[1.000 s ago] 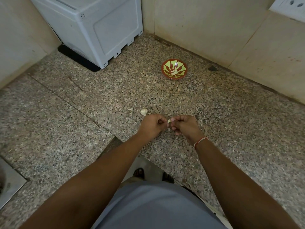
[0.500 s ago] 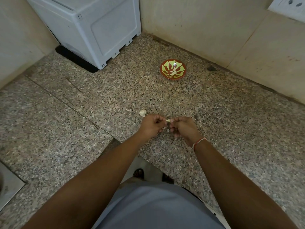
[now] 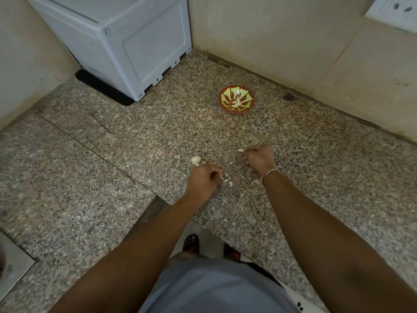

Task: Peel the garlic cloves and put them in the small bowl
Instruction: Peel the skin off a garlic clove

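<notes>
Granite counter [image 3: 316, 188], speckled and L-shaped, fills the head view, with tiled walls meeting at its far corner. The right hand [image 3: 259, 160] hovers above the middle of the counter, its fingers curled in and its fingertips pinching a garlic clove [image 3: 240, 150] that pokes out pale on the hand's left side. The left hand [image 3: 204, 180] sits nearer the counter's front edge, well apart from the right one, fingers curled in too; whether they hold a scrap of skin I cannot tell. Just beside its fingertips lie bits of papery garlic peel [image 3: 226, 178] on the stone. A second garlic piece [image 3: 195, 160], still in its skin, rests on the counter just beyond the left hand's knuckles. The small bowl [image 3: 236, 98], red with a yellow-green pattern, stands toward the far corner of the counter, near the right-hand wall, with pale peeled cloves [image 3: 237, 103] inside it. A white plastic appliance [image 3: 135, 44] on a dark mat occupies the far left of the counter. A red-and-white thread [image 3: 269, 173] circles the right wrist. A steel sink rim [image 3: 13, 265] shows at the counter's near left edge.
</notes>
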